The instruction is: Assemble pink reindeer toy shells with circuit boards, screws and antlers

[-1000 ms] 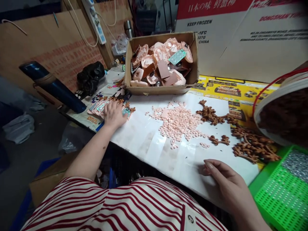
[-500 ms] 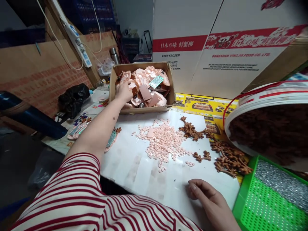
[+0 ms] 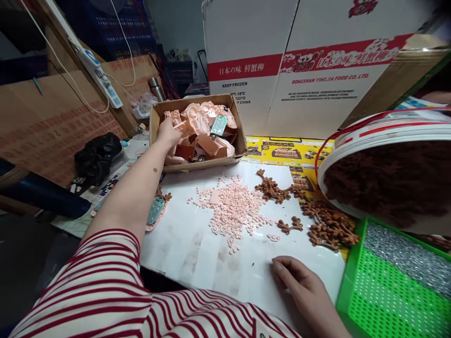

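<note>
My left hand (image 3: 169, 134) reaches into the left side of a cardboard box (image 3: 207, 167). Its fingers are bent, closed at a pink plastic shell (image 3: 172, 115); the fingertips are partly hidden. Around it in the box lie more pink shells, brown flat pieces (image 3: 207, 144) and a green circuit board (image 3: 219, 125). Near the table's front edge, my right hand (image 3: 299, 281) rests with loosely curled fingers, thumb against the index finger, and no object shows in it. A pile of small pink rings (image 3: 236, 209) lies between the hands.
Brown branch-shaped parts (image 3: 331, 227) lie right of the rings. A tilted white bucket (image 3: 326, 188) holds more. A green perforated basket (image 3: 380, 281) with small silvery pieces stands at front right. A pink piece with a circuit board (image 3: 155, 211) lies under my left forearm.
The view has shifted slightly, moving the scene leftward. My left hand stays in the box, with the pink shell at its fingers now tilted differently. My right hand has hardly moved.
</note>
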The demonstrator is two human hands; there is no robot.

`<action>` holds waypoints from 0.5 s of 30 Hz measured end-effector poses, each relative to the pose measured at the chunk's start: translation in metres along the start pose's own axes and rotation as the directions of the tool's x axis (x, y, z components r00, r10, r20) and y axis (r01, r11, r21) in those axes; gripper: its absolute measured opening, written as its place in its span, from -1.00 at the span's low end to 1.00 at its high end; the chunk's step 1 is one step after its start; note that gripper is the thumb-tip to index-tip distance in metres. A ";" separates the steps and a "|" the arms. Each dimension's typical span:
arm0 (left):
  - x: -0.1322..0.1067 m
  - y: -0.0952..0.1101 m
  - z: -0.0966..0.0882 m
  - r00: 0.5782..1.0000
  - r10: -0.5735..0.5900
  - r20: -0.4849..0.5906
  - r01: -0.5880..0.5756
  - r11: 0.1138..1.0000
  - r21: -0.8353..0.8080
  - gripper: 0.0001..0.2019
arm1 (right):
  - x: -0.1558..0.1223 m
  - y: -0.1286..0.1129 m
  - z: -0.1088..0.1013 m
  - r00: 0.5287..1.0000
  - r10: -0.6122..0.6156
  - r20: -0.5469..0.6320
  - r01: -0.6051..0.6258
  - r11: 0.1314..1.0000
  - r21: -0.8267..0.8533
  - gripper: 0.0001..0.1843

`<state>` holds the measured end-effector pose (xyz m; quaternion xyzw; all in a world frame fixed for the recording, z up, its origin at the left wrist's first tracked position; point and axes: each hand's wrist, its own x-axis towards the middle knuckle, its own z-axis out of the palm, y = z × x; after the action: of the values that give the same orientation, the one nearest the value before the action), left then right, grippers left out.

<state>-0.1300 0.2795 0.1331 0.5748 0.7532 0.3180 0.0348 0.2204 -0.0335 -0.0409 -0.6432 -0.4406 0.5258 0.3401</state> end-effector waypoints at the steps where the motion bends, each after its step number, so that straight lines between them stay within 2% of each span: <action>1: -0.005 0.002 -0.004 0.999 0.019 -0.040 -0.020 1.000 -0.009 -0.71 | 0.000 -0.001 0.000 1.000 -0.009 -0.007 0.009 1.000 -0.005 -0.36; 6: -0.021 0.002 -0.022 0.976 0.136 -0.172 -0.144 0.989 -0.033 -0.69 | -0.002 -0.003 0.003 0.996 -0.074 -0.040 0.074 0.997 -0.021 -0.35; 10: -0.024 -0.002 -0.030 0.941 0.233 -0.246 -0.261 0.961 -0.089 -0.69 | -0.002 0.000 0.005 0.991 -0.131 -0.035 0.130 0.991 -0.038 -0.38; 12: -0.020 -0.004 -0.029 0.933 0.220 -0.285 -0.278 0.944 -0.179 -0.76 | -0.001 0.002 0.006 0.987 -0.154 -0.032 0.152 0.987 -0.056 -0.40; 15: -0.014 -0.004 -0.024 0.957 0.118 -0.266 -0.203 0.926 -0.319 -0.87 | 0.000 0.003 0.006 0.982 -0.187 -0.034 0.183 0.979 -0.084 -0.42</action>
<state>-0.1382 0.2562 0.1456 0.5767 0.6349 0.5138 0.0160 0.2148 -0.0345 -0.0453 -0.6234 -0.5121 0.4603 0.3704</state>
